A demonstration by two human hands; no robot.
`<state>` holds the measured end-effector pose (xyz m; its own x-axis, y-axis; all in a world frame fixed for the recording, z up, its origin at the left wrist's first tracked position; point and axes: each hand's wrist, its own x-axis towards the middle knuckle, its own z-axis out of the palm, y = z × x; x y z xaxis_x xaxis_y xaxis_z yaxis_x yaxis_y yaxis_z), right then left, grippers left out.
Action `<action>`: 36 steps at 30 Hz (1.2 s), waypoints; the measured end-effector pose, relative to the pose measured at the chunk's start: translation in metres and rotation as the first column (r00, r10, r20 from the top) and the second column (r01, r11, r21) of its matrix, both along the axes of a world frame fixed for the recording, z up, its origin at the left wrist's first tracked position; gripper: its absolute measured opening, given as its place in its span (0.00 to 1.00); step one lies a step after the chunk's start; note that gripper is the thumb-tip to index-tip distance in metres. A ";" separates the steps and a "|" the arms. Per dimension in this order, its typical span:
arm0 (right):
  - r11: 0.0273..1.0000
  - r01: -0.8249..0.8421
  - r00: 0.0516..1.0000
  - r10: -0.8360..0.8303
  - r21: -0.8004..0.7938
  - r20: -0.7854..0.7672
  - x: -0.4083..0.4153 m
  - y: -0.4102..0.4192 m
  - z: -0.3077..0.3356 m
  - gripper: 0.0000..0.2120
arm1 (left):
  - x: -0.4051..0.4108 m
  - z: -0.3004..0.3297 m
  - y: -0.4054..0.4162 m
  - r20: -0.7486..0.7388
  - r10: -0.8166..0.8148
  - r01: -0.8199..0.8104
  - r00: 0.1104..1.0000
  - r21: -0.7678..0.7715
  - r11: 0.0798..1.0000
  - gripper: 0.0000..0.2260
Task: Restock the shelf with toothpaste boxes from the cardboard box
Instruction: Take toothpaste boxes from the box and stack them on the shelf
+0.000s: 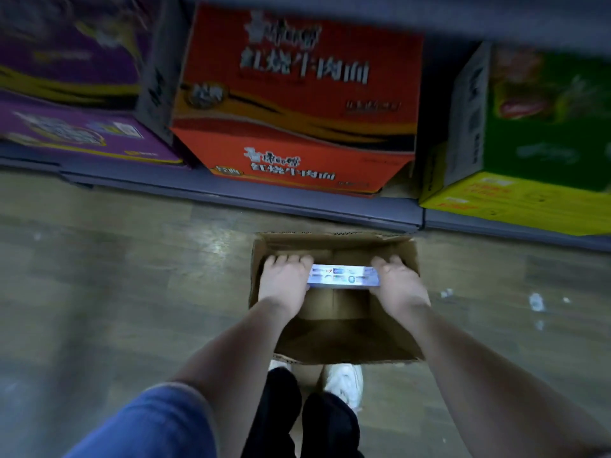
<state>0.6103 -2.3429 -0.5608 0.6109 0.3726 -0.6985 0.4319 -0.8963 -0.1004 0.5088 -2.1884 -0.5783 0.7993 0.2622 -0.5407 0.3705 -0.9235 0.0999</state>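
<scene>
At frame centre, the toothpaste box (344, 277) is clasped endwise by left hand (283, 281) and right hand (399, 281); it could be dropped if squeezed unevenly.

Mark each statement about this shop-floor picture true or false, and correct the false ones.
1. Both hands hold one toothpaste box by its ends. True: the left hand and the right hand each grip an end.
2. The cardboard box stands on the shelf. False: it stands open on the floor, in front of the shelf.
3. A red carton sits on the bottom shelf behind the cardboard box. True.
4. The cardboard box is packed full. False: bare cardboard shows inside, around the one box held.
5. The person wears black shoes. False: a white shoe shows.
</scene>
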 end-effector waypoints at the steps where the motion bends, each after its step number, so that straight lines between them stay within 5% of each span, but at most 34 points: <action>1: 1.000 0.008 1.000 -0.008 0.019 -0.006 0.000 -0.002 0.019 0.16 | -0.001 0.019 0.003 0.027 -0.007 0.007 1.000 -0.012 1.000 0.18; 12: 0.912 0.158 0.987 -0.145 0.379 -0.063 0.013 -0.026 0.217 0.19 | -0.007 0.227 0.043 0.261 0.089 -0.017 0.961 -0.269 0.963 0.19; 18: 0.719 0.260 0.964 -0.229 0.644 -0.133 0.014 -0.037 0.319 0.15 | -0.020 0.332 0.044 0.452 0.186 -0.013 0.873 -0.360 0.933 0.15; 24: 0.497 0.375 0.925 -0.256 0.783 -0.281 0.021 -0.041 0.418 0.16 | -0.014 0.435 0.051 0.536 0.237 0.004 0.810 -0.410 0.912 0.22; 31: 0.334 0.325 0.928 -0.292 0.885 -0.230 0.030 -0.051 0.515 0.17 | -0.003 0.550 0.052 0.651 0.243 0.095 0.719 -0.439 0.893 0.18; 36: 0.278 0.216 0.945 -0.301 0.936 -0.128 0.040 -0.058 0.566 0.30 | 0.005 0.601 0.052 0.715 0.311 0.150 0.626 -0.501 0.852 0.20</action>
